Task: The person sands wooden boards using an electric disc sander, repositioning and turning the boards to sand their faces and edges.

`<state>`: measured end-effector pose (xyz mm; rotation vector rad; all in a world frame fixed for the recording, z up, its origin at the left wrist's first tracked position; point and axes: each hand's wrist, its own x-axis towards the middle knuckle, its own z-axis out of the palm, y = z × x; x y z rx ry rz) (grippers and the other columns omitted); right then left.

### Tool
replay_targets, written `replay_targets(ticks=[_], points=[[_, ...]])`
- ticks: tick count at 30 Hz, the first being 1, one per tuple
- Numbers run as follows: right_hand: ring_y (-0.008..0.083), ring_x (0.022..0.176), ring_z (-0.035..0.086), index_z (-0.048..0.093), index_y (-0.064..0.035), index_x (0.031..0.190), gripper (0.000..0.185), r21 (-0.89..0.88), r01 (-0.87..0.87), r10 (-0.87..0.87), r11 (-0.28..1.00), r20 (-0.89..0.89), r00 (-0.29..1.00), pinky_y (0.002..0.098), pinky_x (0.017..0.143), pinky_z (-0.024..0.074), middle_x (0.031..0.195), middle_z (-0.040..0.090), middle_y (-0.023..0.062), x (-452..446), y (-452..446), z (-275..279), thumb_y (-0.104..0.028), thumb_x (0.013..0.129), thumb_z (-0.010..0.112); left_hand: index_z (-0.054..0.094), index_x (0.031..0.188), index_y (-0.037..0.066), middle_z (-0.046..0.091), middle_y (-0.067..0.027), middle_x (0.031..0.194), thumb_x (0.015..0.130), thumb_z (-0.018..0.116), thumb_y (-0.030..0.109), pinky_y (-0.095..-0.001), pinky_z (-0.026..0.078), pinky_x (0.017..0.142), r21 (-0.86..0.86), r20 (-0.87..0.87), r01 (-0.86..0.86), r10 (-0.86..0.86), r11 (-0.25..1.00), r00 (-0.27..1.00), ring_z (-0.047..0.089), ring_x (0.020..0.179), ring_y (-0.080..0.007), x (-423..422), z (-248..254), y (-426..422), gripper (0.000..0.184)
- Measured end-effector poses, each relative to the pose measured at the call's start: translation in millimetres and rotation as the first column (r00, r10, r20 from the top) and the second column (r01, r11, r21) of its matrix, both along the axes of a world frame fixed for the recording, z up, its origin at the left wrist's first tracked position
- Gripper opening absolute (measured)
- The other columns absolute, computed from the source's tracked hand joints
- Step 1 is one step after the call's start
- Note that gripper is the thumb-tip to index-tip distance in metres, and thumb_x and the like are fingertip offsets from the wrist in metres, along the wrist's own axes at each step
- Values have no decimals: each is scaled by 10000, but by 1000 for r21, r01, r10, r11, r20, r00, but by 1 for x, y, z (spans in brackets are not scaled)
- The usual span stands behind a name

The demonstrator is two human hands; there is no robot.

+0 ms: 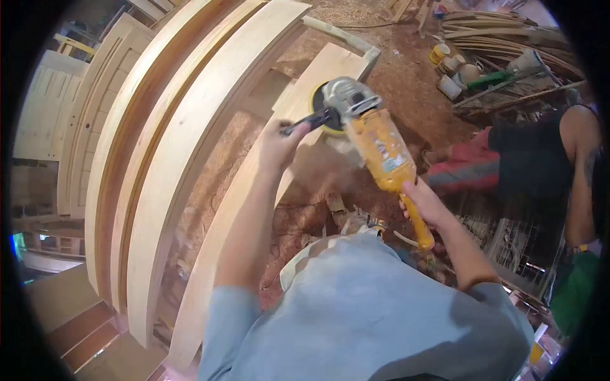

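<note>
Right hand (424, 204) on yellow grinder (384, 149)

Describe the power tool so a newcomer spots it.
Right of the long curved boards, the left hand and right hand hold the power tool over a pale plank. Its yellow body, silver head and black side handle set it apart from the bare boards.

Both bare forearms reach forward and apart, left hand (281, 147) and right hand (424, 204) curled closed, fingers (413, 190) bent.

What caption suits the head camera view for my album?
Left hand on black handle, right hand on yellow grip, holding a sander over pale board.
</note>
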<state>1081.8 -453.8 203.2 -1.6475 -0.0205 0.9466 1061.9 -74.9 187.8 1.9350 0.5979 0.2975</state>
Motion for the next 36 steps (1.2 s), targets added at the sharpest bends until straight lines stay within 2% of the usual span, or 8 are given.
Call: replay_targets(ticks=[7,13,16,20,22,24,27,36], points=[[132,560,573,490,-152,1187,511,-75,102,-109,992,-102,989,298,521,511,775,584,16,125,10,-2,-634,1021,523,764,1000,-35,759,-184,889,787,810,566,-373,565,769,150,-104,128,-113,980,988,733,839,-240,184,-4,13,640],[140,531,525,532,-150,1061,516,-70,127,-138,989,-198,970,301,512,469,742,563,11,150,50,15,-663,1007,531,777,779,11,730,-147,741,748,731,769,-438,589,704,288,-236,84,-14,954,972,729,730,-298,197,15,33,760],[165,567,545,569,-136,1039,558,-52,-24,2,998,-380,925,318,533,481,756,571,12,128,42,17,-690,1003,506,799,1007,120,763,-112,1098,710,778,706,-487,541,934,275,-192,-37,92,961,977,698,1101,-340,131,1,39,657],[177,647,600,556,-120,1182,596,-139,-161,116,977,-285,951,342,553,512,865,610,32,88,37,10,-681,979,555,798,1005,131,741,-135,1011,830,754,442,-560,420,1040,457,-147,-93,178,885,973,683,1052,-353,-10,26,21,359],[176,655,600,556,-118,1188,568,-141,-219,185,965,-222,957,338,550,508,864,608,29,36,51,27,-650,988,563,779,1067,62,720,-182,1147,835,726,257,-649,292,1131,511,-394,107,122,853,911,619,1197,-347,-88,45,7,308],[175,664,601,557,-116,1194,541,-142,-287,265,947,-155,952,334,546,505,864,607,27,-9,69,34,-620,997,570,780,1019,38,719,-204,1129,829,690,129,-602,371,1109,532,-440,95,179,842,880,637,1176,-356,-167,54,-3,230],[244,1228,577,441,-51,1510,549,101,-569,576,816,-47,816,388,1057,459,1358,593,104,5,93,-3,-375,1074,526,773,959,23,744,-196,965,805,742,189,-497,530,935,358,-516,-165,342,919,785,714,979,-380,-196,16,-9,229],[234,1443,412,275,-23,1617,693,170,-869,876,466,-228,425,374,1202,318,1570,440,125,-75,188,-10,-194,1033,605,712,947,19,739,-238,929,783,695,186,-514,567,870,358,-586,-480,593,801,552,735,950,-395,-370,18,-43,234]])
